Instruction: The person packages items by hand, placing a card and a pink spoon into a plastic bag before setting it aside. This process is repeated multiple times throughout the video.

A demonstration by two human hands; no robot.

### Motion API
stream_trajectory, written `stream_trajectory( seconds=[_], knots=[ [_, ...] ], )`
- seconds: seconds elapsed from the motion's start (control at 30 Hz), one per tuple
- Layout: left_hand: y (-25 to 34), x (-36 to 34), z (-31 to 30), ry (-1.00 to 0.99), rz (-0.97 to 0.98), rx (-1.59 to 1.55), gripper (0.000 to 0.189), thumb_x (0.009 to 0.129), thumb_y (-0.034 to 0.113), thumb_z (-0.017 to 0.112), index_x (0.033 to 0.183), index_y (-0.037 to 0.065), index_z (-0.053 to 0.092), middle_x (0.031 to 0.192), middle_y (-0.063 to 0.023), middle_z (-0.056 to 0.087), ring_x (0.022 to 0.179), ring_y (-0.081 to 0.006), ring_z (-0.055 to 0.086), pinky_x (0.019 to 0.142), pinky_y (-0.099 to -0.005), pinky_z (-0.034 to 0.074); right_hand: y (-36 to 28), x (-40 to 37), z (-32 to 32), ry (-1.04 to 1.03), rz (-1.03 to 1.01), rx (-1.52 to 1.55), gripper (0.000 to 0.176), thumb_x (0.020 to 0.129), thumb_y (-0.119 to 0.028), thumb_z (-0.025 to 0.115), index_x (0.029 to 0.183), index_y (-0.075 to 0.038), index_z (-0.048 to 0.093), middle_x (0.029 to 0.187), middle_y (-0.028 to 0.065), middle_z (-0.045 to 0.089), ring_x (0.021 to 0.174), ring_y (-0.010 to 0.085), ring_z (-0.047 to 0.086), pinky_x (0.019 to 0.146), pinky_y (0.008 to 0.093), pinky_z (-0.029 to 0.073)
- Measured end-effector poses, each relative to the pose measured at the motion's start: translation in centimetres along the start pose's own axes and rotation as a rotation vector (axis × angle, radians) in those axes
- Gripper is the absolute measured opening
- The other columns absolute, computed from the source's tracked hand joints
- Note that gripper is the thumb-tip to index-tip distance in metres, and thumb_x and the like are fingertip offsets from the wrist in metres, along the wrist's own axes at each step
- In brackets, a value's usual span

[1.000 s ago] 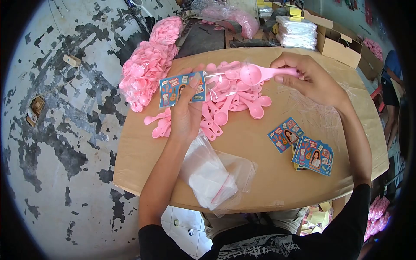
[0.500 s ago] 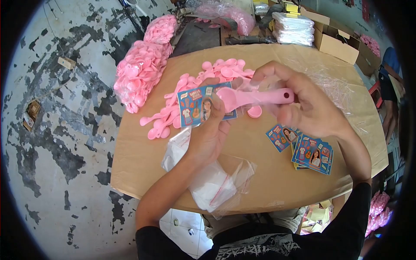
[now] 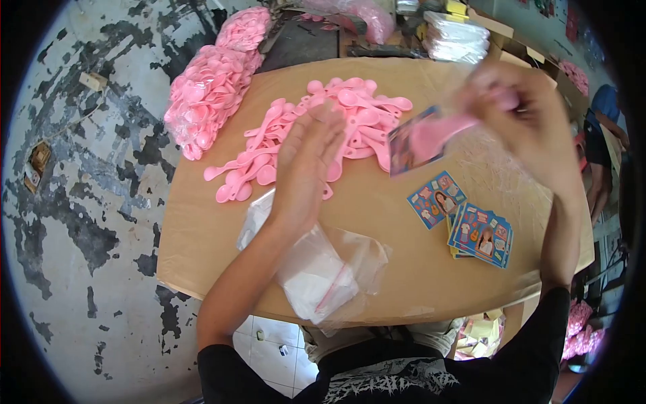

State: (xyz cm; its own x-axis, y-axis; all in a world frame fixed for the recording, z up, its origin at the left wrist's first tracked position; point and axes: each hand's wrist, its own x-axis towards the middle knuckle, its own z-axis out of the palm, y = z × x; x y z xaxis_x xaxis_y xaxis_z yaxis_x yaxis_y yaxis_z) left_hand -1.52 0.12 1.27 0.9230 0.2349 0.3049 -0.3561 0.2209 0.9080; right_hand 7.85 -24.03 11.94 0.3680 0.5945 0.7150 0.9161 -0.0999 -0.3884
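My right hand (image 3: 531, 121), blurred by motion, is closed round the handle end of a pink measuring spoon (image 3: 434, 135) above the right side of the table. A blue printed card (image 3: 405, 149) lies against the spoon's bowl and moves with it. My left hand (image 3: 309, 151) is stretched out with nothing in it, over the near side of the heap of pink spoons (image 3: 367, 114). Below its wrist lies a stack of clear plastic bags (image 3: 316, 276). A pile of blue cards (image 3: 483, 236) rests right of centre, with a loose card (image 3: 436, 198) beside it.
Brown paper covers the table (image 3: 390, 303). Large bags of pink spoons (image 3: 208, 94) stand beyond its left edge. At the back are stacked clear packs (image 3: 456, 37) and a cardboard box (image 3: 494, 27). Another person (image 3: 600, 135) is at the far right.
My right hand has carried the spoon and card rightward, away from my left hand. My left hand has let go of the card and opened.
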Motion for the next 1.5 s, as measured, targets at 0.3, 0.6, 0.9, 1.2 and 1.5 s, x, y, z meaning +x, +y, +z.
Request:
stream_trajectory(
  seconds=[0.3, 0.6, 0.9, 1.2, 1.5],
  knots=[
    [1.2, -4.3, 5.3, -0.419, -0.040, 0.590, 0.052, 0.092, 0.014, 0.063, 0.135, -0.005, 0.040, 0.120, -0.0095, 0.052, 0.117, -0.0156, 0.051, 0.097, -0.0283, 0.043, -1.8, -1.1, 4.4, -0.170, 0.208, 0.206, 0.009, 0.089, -0.007, 0.065, 0.082, -0.001, 0.064, 0.063, -0.0037, 0.056, 0.057, -0.0005, 0.047, 0.048, 0.0191, 0.033],
    [0.8, -4.1, 3.9, -0.537, -0.280, 0.159, 0.043, 0.097, 0.015, 0.056, 0.136, 0.000, 0.043, 0.123, -0.0094, 0.059, 0.112, -0.0194, 0.059, 0.096, -0.0340, 0.048, 1.4, -0.4, 3.4, -0.369, 0.331, 0.410, 0.013, 0.091, -0.002, 0.062, 0.104, -0.001, 0.067, 0.090, 0.0034, 0.066, 0.079, 0.0067, 0.060, 0.070, 0.0226, 0.050],
    [0.6, -2.7, 3.0, -0.215, -0.335, 0.076, 0.038, 0.105, 0.023, 0.040, 0.139, 0.005, 0.043, 0.120, -0.0057, 0.057, 0.098, -0.0118, 0.062, 0.083, -0.0284, 0.055, 0.3, -0.7, 4.6, -0.213, -0.107, -0.133, 0.015, 0.080, -0.009, 0.069, 0.095, -0.004, 0.067, 0.087, 0.0093, 0.066, 0.080, 0.0261, 0.062, 0.072, 0.0342, 0.051],
    [0.8, -3.2, 3.7, -0.306, -0.327, 0.286, 0.037, 0.104, 0.019, 0.039, 0.137, 0.000, 0.041, 0.115, -0.0085, 0.058, 0.092, -0.0169, 0.068, 0.077, -0.0276, 0.057, 1.1, -1.8, 6.1, -0.254, -0.335, -0.381, 0.017, 0.076, -0.016, 0.072, 0.087, -0.005, 0.066, 0.085, 0.0045, 0.064, 0.085, 0.0257, 0.060, 0.075, 0.0369, 0.051],
    [1.1, -2.7, 3.4, -0.317, -0.244, 0.087, 0.038, 0.105, 0.022, 0.034, 0.133, -0.003, 0.041, 0.122, -0.0152, 0.059, 0.090, -0.0237, 0.070, 0.079, -0.0329, 0.059, 0.8, -0.8, 4.4, -0.040, -0.033, -0.044, 0.011, 0.078, -0.008, 0.067, 0.076, -0.004, 0.058, 0.073, 0.0037, 0.057, 0.066, 0.0160, 0.056, 0.061, 0.0323, 0.046]
  ],
)
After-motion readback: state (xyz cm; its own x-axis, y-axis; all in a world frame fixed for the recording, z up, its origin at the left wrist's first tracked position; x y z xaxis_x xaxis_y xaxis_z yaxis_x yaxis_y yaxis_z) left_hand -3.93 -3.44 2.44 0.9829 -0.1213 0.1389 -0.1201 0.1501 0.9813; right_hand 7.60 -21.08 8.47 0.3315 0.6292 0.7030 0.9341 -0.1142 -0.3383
